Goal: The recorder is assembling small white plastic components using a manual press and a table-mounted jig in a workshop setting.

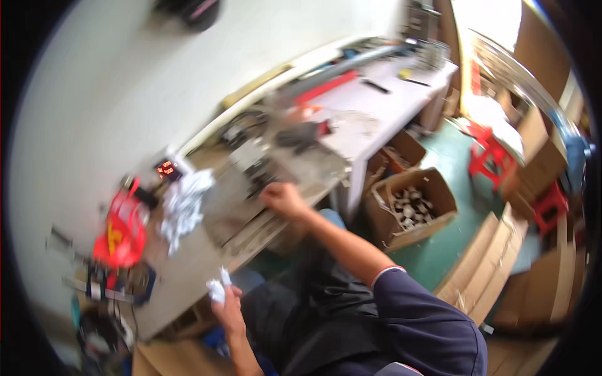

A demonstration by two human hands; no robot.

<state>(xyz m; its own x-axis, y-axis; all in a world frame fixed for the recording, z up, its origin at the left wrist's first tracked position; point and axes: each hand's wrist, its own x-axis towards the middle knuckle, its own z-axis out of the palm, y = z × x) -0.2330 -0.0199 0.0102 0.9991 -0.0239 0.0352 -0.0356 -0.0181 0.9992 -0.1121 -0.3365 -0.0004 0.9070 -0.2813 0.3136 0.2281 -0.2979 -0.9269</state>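
1. Fabric [307,332], dark and faintly shiny, is covering the person's lap, and a navy sleeve [426,313] is wrapping the upper right arm.
2. The left hand [229,310] is grasping a small white item [216,291], holding it up by the near edge of the wooden bench [182,272]; blur is hiding what kind of item it is.
3. The right hand [283,199] is reaching over the bench, its fingers curling inward, just beside a small grey machine [251,155]. From where I'm standing, I cannot tell whether it is gripping or touching anything.
4. Left of the machine, a crumpled white heap [185,203] is lying on the bench, and a red bag [122,232] is sitting beyond it, near a glowing red display [168,168].
5. Off to the right, an open carton [414,233] is standing on the green floor [454,147], holding many small pale-and-brown pieces [411,208].
6. Farther away, a white table [401,103] is bearing a red bar [326,86], and a red stool [489,160] is standing near a cardboard box [533,150].
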